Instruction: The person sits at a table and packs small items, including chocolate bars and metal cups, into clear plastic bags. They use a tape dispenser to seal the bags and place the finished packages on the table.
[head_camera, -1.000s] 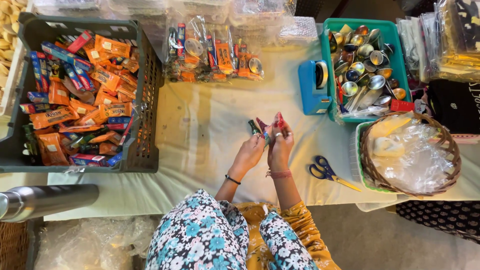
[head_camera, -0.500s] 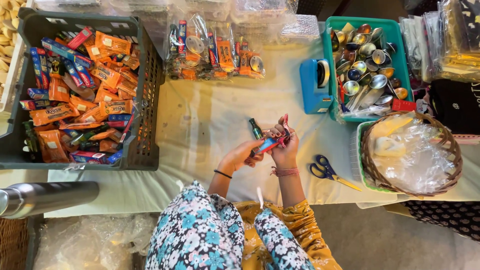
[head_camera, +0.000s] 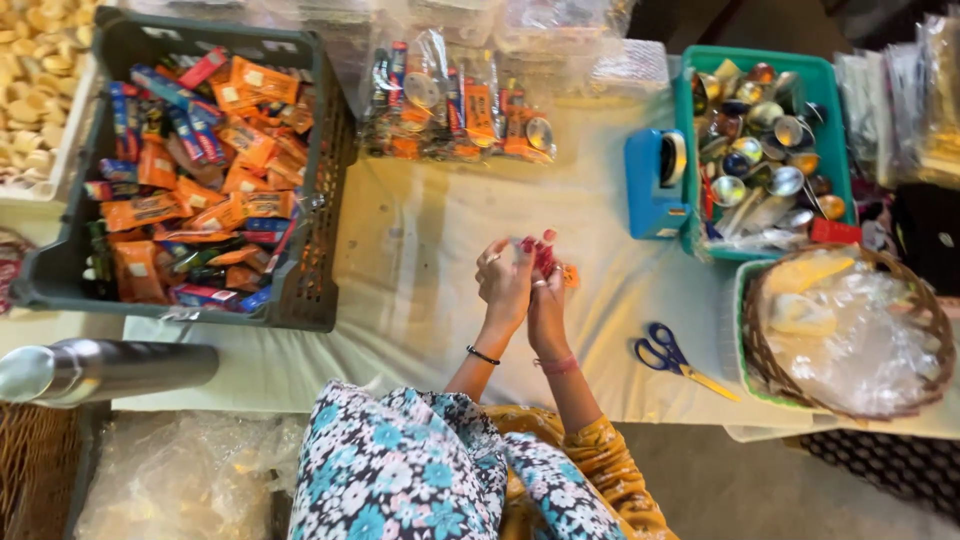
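My left hand (head_camera: 505, 283) and my right hand (head_camera: 547, 300) are pressed close together above the cream tablecloth (head_camera: 420, 300). Between them they grip a small bunch of wrapped sweets (head_camera: 548, 258), red and orange, whose ends stick out above the fingers. A dark band sits on my left wrist and a pink one on my right. Most of the bunch is hidden by my fingers.
A dark crate (head_camera: 325, 190) of orange and blue snack packets stands at the left. Filled clear bags (head_camera: 455, 105) lie at the back. A blue tape dispenser (head_camera: 652, 185), a green bin (head_camera: 835, 100) of shiny items, blue scissors (head_camera: 675, 358) and a wicker basket (head_camera: 930, 330) are at the right.
My hands have closed together around the sweets and drawn them into a tighter bunch; the green and blue pieces seen earlier are now hidden.
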